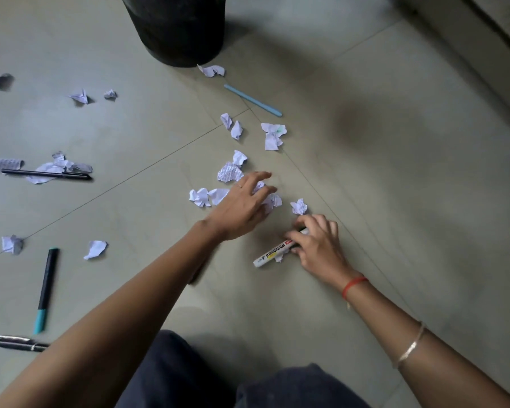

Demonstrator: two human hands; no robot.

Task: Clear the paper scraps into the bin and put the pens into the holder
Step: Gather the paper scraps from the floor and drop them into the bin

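Crumpled white paper scraps lie scattered over the tiled floor. My left hand rests fingers spread over a paper scrap in the middle cluster. My right hand closes on a white whiteboard marker lying on the floor, with a small scrap under it. A pale blue pen lies further off near the black bin. At the left lie a thin black pen, a black and teal marker and a black and silver pen.
More scraps sit at the far left, near the bin and by the teal marker. My dark-trousered knees fill the bottom edge. A wall base runs along the upper right. No pen holder shows.
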